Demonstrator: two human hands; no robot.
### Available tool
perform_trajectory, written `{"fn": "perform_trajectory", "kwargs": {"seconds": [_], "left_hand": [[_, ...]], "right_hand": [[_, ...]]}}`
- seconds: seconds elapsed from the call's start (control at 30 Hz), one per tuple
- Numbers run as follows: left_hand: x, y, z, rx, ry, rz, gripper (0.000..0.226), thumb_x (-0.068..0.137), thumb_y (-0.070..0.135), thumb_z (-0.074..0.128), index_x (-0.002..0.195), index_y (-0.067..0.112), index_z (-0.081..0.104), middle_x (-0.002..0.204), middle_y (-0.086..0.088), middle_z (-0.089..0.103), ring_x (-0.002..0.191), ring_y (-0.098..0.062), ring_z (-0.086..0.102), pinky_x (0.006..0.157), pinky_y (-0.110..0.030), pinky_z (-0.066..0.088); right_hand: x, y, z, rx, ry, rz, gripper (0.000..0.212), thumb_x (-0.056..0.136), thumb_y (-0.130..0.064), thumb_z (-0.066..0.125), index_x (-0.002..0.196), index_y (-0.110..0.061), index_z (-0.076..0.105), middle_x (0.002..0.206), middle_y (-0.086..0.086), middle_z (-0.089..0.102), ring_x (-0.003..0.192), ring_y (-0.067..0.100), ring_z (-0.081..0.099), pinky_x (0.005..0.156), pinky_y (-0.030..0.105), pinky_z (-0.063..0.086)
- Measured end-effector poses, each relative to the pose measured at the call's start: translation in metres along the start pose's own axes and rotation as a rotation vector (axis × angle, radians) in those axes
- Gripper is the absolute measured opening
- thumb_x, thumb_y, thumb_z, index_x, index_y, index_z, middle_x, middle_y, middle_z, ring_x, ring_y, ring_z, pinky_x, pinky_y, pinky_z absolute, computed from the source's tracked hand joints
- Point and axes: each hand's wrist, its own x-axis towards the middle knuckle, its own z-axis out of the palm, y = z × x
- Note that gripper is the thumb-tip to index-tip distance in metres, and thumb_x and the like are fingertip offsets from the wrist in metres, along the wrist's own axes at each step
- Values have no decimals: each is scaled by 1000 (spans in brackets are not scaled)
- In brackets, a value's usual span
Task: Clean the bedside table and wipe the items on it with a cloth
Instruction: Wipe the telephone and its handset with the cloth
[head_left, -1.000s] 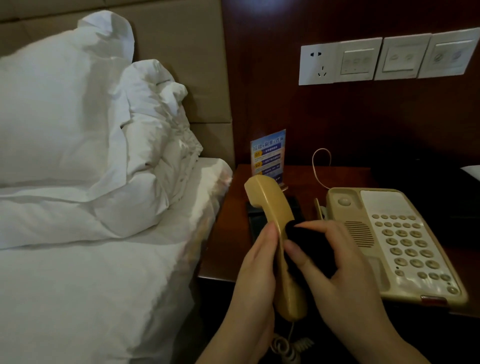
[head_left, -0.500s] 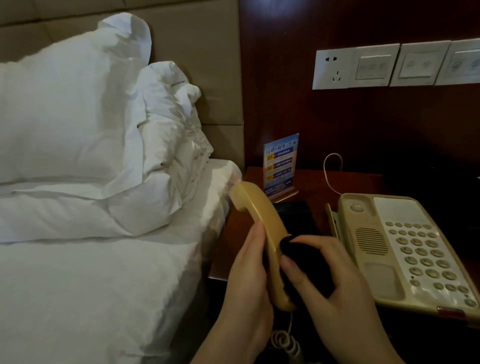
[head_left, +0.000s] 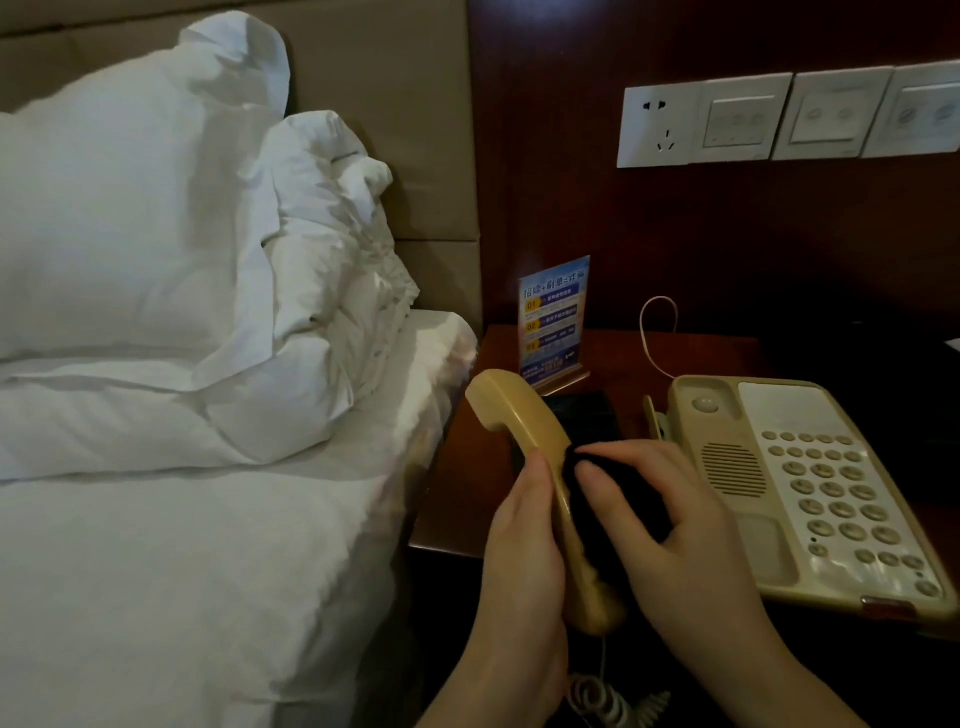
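Handset (head_left: 524, 421) gripped upright in left hand (head_left: 524, 551), right hand (head_left: 675, 535) pressing bunched dark cloth (head_left: 608, 499) against it

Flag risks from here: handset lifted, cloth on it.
1. The coiled cord hangs below the handset; pulling further could drag the phone base toward the table edge.
2. The sign stands just behind the handset's top end; a swing could tip it.

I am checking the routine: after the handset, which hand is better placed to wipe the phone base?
Probably the right hand: it already grips the dark cloth beside the phone base. The left hand holds the handset.
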Motion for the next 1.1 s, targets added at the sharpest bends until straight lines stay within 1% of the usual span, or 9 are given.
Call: {"fn": "perform_trajectory", "kwargs": {"seconds": [0.2,0.27,0.4,0.57,0.67,0.77,0.83,1.0,1.1], "left_hand": [[13,11,-16,-74,131,36,60,94,60,49,101,7,76,96,-16,77,85,-27,76,82,-43,58],[11,10,-14,-70,124,52,61,95,60,48,101,7,77,101,-18,77,94,-30,75,90,-45,57],[1,6,-3,-37,49,64,50,102,49,42,107,12,74,101,-13,78,95,-24,76,89,-42,56],[8,6,-11,-59,138,116,53,100,53,43,102,11,76,97,-13,78,97,-27,75,87,-41,55],[14,8,-14,-64,201,150,58,99,57,43,102,9,75,98,-13,77,98,-26,73,84,-38,55],[11,0,-5,-28,149,114,59,100,56,39,93,13,79,95,-11,78,90,-20,75,82,-35,54],[7,-5,0,15,102,95,55,101,55,38,105,16,76,98,-8,78,93,-18,76,86,-36,56],[12,-4,-6,47,165,137,58,101,56,37,108,12,74,97,-13,78,96,-28,75,100,-52,53],[18,-3,-12,111,185,201,65,101,59,33,104,9,75,91,-13,77,93,-29,73,97,-48,54]], "right_hand": [[-28,-5,8,-161,-164,-118,37,78,-76,53,109,-56,60,125,-30,46,112,-14,51,78,7,43],[-28,-3,9,-152,-125,-120,34,81,-73,53,107,-53,62,124,-28,48,111,-12,53,79,8,43],[-11,-3,2,13,-39,7,26,82,-61,59,102,-47,68,118,-25,53,112,-6,54,87,20,44],[-24,-6,8,21,-62,38,28,79,-68,58,100,-50,63,115,-27,53,111,-9,52,83,12,40],[-35,-5,11,-13,-67,20,44,70,-83,52,99,-52,61,114,-25,54,110,-8,54,82,12,40],[-27,-2,6,4,-23,49,34,75,-73,57,99,-49,61,113,-22,54,110,-5,54,82,15,41],[-19,0,2,27,22,72,24,81,-65,60,97,-47,63,113,-22,53,110,-6,53,80,14,42],[-24,-8,10,15,-31,88,32,75,-72,59,101,-53,60,117,-28,47,113,-13,47,80,14,40],[-34,-9,16,-107,-67,31,40,69,-77,50,104,-59,54,122,-35,41,114,-19,42,75,10,39]]}}
